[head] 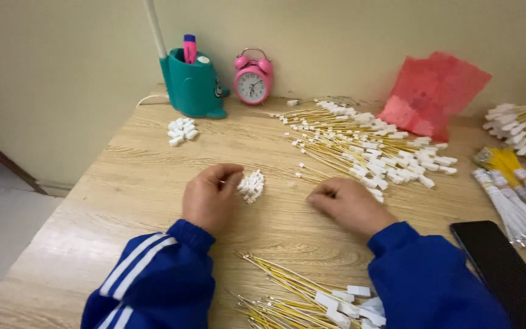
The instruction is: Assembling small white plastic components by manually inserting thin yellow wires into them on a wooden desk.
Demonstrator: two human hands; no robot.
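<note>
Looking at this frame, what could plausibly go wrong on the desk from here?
The left hand is at a small pile of white connectors; a nudge could scatter them. The right hand rests beside loose yellow wires, which might tangle. The sleeve could drag the near wire bundle off the table edge.

Both blue-sleeved forearms rest forward, left hand (211, 198) and right hand (348, 204) loosely curled, knuckles up.

Small pile of white connectors (251, 185) sits on the wood desk, right at the left hand's fingertips, touching them. Yellow wires (366, 149) with white plug ends lie fanned out flat just past the right hand, tips pointing left.
</note>
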